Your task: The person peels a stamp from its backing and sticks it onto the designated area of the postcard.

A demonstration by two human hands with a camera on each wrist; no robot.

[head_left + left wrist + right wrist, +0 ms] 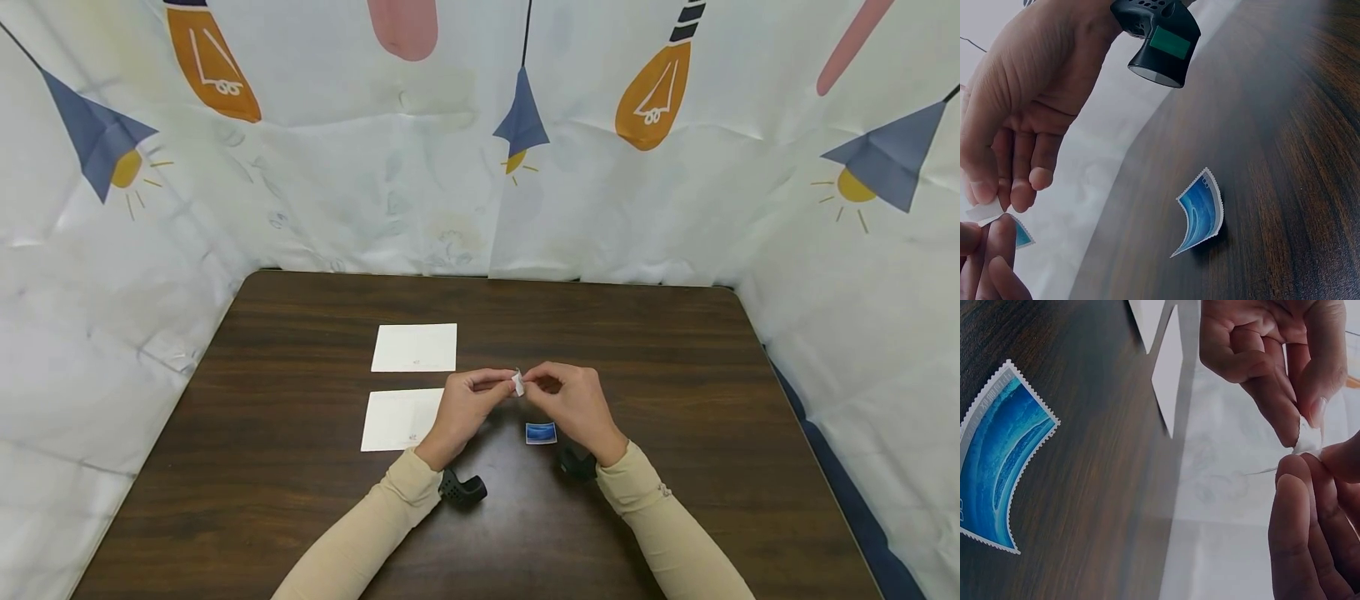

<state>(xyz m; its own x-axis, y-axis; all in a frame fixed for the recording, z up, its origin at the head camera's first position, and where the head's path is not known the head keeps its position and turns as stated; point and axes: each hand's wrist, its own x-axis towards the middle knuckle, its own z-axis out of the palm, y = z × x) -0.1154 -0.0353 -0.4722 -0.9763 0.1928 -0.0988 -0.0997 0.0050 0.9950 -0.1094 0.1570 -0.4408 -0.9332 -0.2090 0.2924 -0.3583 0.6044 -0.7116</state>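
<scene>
Over the middle of the table, my left hand [461, 410] and my right hand [579, 404] meet fingertip to fingertip. Between them they pinch a small postage stamp [517, 383], its white back towards me. In the left wrist view a blue corner of this held stamp [1024, 235] shows past the fingers; most of it is hidden. The right wrist view shows its white side [1307, 437], bent between the thumbs and fingers. A second stamp [541, 433], blue with a perforated white edge, lies curled on the table beneath my right hand.
Two blank-looking white cards or envelopes [414, 348] lie one behind the other to the left, the nearer one [397, 419] partly behind my left hand. Black cameras [463, 490] sit on both wrists. White printed cloth [450, 192] surrounds the dark wooden table [262, 500].
</scene>
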